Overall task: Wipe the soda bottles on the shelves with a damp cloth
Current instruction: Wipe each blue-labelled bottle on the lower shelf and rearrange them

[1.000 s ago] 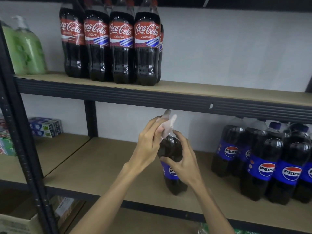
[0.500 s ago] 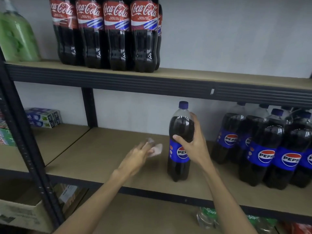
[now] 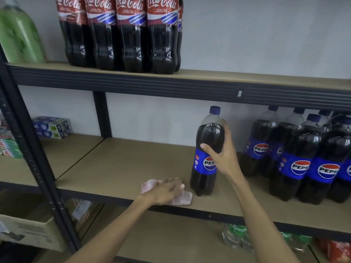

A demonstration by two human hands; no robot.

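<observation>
A Pepsi bottle (image 3: 206,149) with a blue cap stands upright on the middle shelf (image 3: 123,168). My right hand (image 3: 221,154) grips it around the shoulder, thumb in front and fingers behind. My left hand (image 3: 165,190) rests flat on a pale pink cloth (image 3: 182,200) lying on the shelf near the front edge, just left of the bottle's base. Several more Pepsi bottles (image 3: 296,158) stand grouped to the right. Several Coca-Cola bottles (image 3: 121,35) stand on the upper shelf (image 3: 247,76).
A green soap bottle (image 3: 19,35) stands at the upper left. Toothpaste boxes (image 3: 51,127) lie on the left bay. A black upright post (image 3: 28,149) divides the bays. A cardboard box (image 3: 28,230) and green Sprite bottles (image 3: 235,236) sit on the lower level.
My left hand took the cloth off the bottle's neck and cap, came down and laid it on the shelf. My right hand set the bottle upright and keeps hold of it.
</observation>
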